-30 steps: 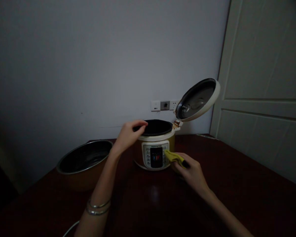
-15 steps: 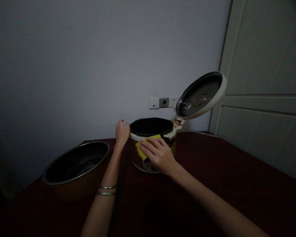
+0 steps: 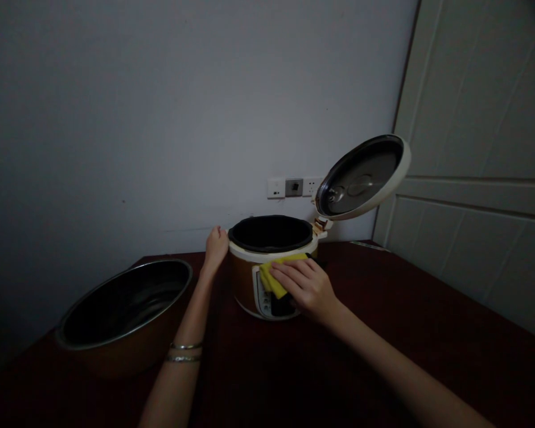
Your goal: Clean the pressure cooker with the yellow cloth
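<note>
An electric pressure cooker with a gold body and white rim stands on the table, its black-lined pot open at the top. My right hand presses a yellow cloth against the cooker's upper front, covering part of the control panel. Against the cooker's left side rises my left hand, holding nothing. Its hinged lid stands open at the back right, showing a steel underside.
A large steel bowl with a gold outside sits on the dark red table to the left. A wall socket panel is behind the cooker. A white panelled door stands at the right.
My right hand and cloth have moved from the cooker's right front onto its upper front. My left hand has left the rim and dropped to the cooker's left side.
</note>
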Demonstrator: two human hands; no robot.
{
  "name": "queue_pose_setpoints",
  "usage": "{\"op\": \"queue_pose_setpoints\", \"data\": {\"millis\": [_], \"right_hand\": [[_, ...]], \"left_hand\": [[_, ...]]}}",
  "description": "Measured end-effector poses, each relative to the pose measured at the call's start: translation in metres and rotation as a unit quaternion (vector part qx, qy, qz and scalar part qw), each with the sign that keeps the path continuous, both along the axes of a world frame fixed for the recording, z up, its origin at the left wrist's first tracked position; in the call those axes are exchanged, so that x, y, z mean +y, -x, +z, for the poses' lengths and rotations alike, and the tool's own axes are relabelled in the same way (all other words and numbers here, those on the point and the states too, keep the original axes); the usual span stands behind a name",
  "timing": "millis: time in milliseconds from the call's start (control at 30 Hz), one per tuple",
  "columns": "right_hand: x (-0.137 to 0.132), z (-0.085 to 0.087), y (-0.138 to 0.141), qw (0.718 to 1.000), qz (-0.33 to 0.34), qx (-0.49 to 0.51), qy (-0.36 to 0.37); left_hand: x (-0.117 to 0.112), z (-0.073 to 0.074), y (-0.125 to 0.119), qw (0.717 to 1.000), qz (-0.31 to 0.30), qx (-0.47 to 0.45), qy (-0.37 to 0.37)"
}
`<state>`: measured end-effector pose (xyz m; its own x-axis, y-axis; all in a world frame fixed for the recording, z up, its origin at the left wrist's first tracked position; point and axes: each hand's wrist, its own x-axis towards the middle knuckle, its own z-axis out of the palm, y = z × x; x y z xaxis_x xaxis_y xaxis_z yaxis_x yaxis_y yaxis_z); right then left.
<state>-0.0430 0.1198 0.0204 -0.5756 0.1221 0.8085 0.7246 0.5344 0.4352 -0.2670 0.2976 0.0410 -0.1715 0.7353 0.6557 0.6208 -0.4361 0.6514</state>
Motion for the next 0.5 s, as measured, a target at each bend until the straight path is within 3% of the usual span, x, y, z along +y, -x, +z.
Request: {"op": "queue_pose_setpoints", "data": {"millis": [167,267,367,500], "right_hand": [[-0.001,-0.006,-0.042,0.999,-0.02,0.028,0.011],[-0.002,-0.01,-0.049,0.998,-0.041,0.048,0.012],[-0.001,-0.01,-0.035,0.998,-0.029,0.05,0.001],[0.005,-0.007,0.004,0.999,0.005,0.047,-0.003]], "left_hand": [[-0.001,0.001,0.0,0.998,0.023,-0.018,0.059],[-0.003,0.002,-0.002,0.997,0.026,-0.025,0.071],[-0.005,0.003,-0.003,0.996,0.03,-0.03,0.078],[-0.008,0.005,-0.004,0.996,0.032,-0.031,0.082]]}}
